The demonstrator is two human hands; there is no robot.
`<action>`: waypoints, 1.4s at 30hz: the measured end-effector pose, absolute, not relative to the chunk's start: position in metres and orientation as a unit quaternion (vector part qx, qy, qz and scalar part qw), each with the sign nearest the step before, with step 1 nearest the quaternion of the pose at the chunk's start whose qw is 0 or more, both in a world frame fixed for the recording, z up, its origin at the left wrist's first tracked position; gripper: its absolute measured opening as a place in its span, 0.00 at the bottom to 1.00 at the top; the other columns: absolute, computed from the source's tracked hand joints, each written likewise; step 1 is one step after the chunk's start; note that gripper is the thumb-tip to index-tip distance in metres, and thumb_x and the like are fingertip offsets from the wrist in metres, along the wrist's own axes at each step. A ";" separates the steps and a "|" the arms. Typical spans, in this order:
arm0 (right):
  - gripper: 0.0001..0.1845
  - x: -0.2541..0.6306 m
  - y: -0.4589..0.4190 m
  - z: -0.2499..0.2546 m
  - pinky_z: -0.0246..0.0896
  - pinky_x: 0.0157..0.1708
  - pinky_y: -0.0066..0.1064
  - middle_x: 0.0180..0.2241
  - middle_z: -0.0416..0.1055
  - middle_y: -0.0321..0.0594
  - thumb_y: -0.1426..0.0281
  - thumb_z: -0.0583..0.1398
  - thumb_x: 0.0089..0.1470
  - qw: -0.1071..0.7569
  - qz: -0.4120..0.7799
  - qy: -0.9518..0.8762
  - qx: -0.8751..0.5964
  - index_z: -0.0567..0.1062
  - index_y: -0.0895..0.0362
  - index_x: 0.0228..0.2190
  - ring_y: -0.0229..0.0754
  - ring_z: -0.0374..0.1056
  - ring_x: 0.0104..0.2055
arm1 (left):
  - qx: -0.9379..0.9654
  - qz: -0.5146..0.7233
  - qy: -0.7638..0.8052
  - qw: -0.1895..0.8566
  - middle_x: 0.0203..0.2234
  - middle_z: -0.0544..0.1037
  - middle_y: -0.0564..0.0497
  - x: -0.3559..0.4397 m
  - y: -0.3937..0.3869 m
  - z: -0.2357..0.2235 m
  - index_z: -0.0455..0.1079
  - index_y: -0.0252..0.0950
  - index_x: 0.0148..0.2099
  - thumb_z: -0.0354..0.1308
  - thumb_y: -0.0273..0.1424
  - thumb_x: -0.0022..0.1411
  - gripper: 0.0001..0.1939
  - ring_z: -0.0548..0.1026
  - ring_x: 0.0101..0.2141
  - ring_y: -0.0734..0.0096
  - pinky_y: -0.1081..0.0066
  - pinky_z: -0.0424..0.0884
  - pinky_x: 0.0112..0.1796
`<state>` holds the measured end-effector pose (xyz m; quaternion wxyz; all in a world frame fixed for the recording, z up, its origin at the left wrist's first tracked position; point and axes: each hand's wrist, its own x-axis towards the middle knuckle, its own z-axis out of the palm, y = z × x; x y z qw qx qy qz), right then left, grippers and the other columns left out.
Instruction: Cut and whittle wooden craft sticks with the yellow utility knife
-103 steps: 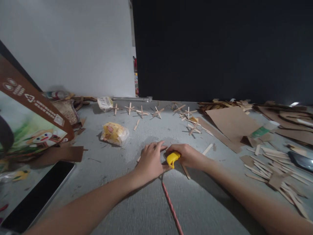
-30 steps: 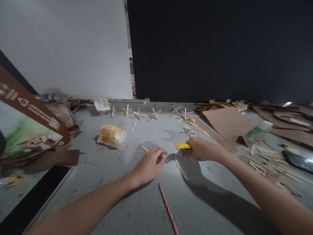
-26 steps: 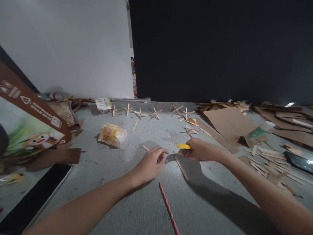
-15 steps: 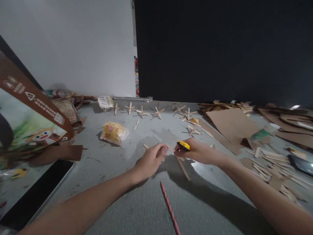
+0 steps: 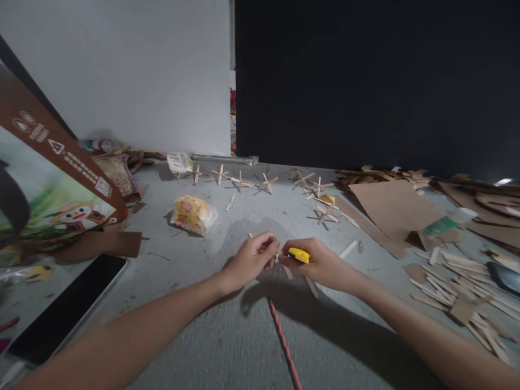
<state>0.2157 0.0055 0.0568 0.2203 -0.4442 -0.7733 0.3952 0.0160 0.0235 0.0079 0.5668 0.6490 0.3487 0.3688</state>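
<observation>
My left hand (image 5: 255, 257) is closed in a pinch, fingertips together around a wooden craft stick that is mostly hidden. Close beside it, my right hand (image 5: 314, 261) grips a yellow utility knife (image 5: 299, 255); its blade does not show clearly. The fingertips of both hands nearly meet above the grey tabletop. Under the right hand, the ends of loose craft sticks (image 5: 312, 287) poke out. Another stick tip shows behind the left hand. A red twisted rod (image 5: 283, 338) lies in front of the hands, pointing towards me.
Crossed-stick pieces (image 5: 266, 184) stand in a row at the back. A yellow printed packet (image 5: 194, 215) lies left of centre. Far left are a phone (image 5: 69, 306) and a printed bag (image 5: 77, 184). Cardboard (image 5: 394, 208) and a heap of loose sticks (image 5: 459, 292) cover the right.
Both hands have drawn closer together, the right hand with the knife shifting slightly left and lower. The view has turned slightly. A loose stick right of the right hand now shows.
</observation>
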 end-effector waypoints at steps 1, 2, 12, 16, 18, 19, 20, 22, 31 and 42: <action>0.23 0.215 0.005 0.056 0.53 0.29 0.30 0.23 0.66 0.32 0.51 0.61 0.63 0.224 0.386 -0.774 -0.449 0.71 0.55 0.26 0.36 0.56 0.27 | 0.649 0.362 0.348 0.572 0.22 0.68 0.58 0.016 0.023 0.007 0.64 0.40 0.35 0.55 0.54 0.70 0.23 0.65 0.23 0.74 0.71 0.62 0.29; 0.26 0.215 0.005 0.055 0.52 0.29 0.30 0.23 0.64 0.32 0.48 0.60 0.64 0.228 0.378 -0.775 -0.452 0.71 0.55 0.25 0.36 0.55 0.27 | 0.650 0.357 0.348 0.574 0.22 0.68 0.59 0.015 0.023 0.007 0.64 0.40 0.36 0.55 0.54 0.70 0.23 0.64 0.23 0.74 0.72 0.61 0.28; 0.29 0.216 0.007 0.052 0.53 0.28 0.29 0.23 0.67 0.34 0.45 0.58 0.67 0.248 0.355 -0.786 -0.442 0.76 0.56 0.28 0.37 0.57 0.26 | 0.639 0.371 0.353 0.574 0.21 0.68 0.59 0.015 0.021 0.010 0.62 0.40 0.34 0.55 0.54 0.71 0.23 0.63 0.21 0.76 0.74 0.59 0.25; 0.27 0.215 0.006 0.049 0.55 0.29 0.28 0.23 0.69 0.34 0.47 0.61 0.66 0.269 0.347 -0.779 -0.448 0.76 0.56 0.28 0.37 0.59 0.26 | 0.635 0.377 0.360 0.570 0.21 0.69 0.59 0.015 0.021 0.010 0.63 0.40 0.35 0.54 0.56 0.71 0.24 0.62 0.20 0.77 0.74 0.59 0.24; 0.26 0.214 0.005 0.046 0.56 0.29 0.28 0.24 0.69 0.34 0.48 0.60 0.67 0.288 0.331 -0.776 -0.453 0.76 0.56 0.29 0.37 0.60 0.27 | 0.634 0.384 0.368 0.561 0.20 0.68 0.59 0.015 0.021 0.009 0.62 0.40 0.35 0.53 0.56 0.71 0.25 0.62 0.20 0.77 0.75 0.58 0.24; 0.25 0.214 0.005 0.044 0.57 0.29 0.29 0.24 0.70 0.35 0.49 0.59 0.67 0.296 0.327 -0.775 -0.453 0.77 0.56 0.30 0.38 0.61 0.27 | 0.634 0.389 0.371 0.556 0.20 0.68 0.59 0.015 0.021 0.008 0.61 0.40 0.34 0.53 0.56 0.71 0.25 0.61 0.20 0.78 0.75 0.58 0.24; 0.25 0.214 0.004 0.043 0.58 0.30 0.29 0.25 0.71 0.35 0.50 0.58 0.68 0.301 0.326 -0.774 -0.451 0.77 0.56 0.31 0.38 0.62 0.28 | 0.635 0.393 0.372 0.551 0.20 0.67 0.59 0.015 0.021 0.008 0.61 0.40 0.34 0.53 0.56 0.71 0.25 0.61 0.20 0.78 0.75 0.58 0.24; 0.24 0.214 0.004 0.040 0.59 0.31 0.29 0.26 0.72 0.37 0.52 0.57 0.68 0.314 0.324 -0.771 -0.449 0.78 0.56 0.31 0.39 0.64 0.28 | 0.635 0.400 0.371 0.547 0.20 0.67 0.60 0.015 0.021 0.007 0.61 0.40 0.34 0.53 0.55 0.72 0.25 0.61 0.19 0.79 0.76 0.57 0.23; 0.19 0.215 0.002 0.038 0.60 0.31 0.31 0.26 0.74 0.39 0.56 0.59 0.67 0.323 0.318 -0.778 -0.436 0.77 0.55 0.31 0.40 0.63 0.28 | 0.610 0.412 0.354 0.576 0.26 0.71 0.58 0.015 0.021 0.004 0.66 0.39 0.41 0.54 0.58 0.72 0.25 0.66 0.19 0.78 0.75 0.62 0.21; 0.15 0.227 0.005 0.017 0.68 0.39 0.38 0.34 0.74 0.43 0.57 0.56 0.70 0.528 0.098 -0.708 -0.460 0.78 0.52 0.42 0.47 0.72 0.36 | 0.576 0.461 0.384 0.555 0.38 0.81 0.48 0.018 0.026 -0.006 0.62 0.39 0.42 0.57 0.58 0.71 0.26 0.78 0.24 0.73 0.74 0.70 0.21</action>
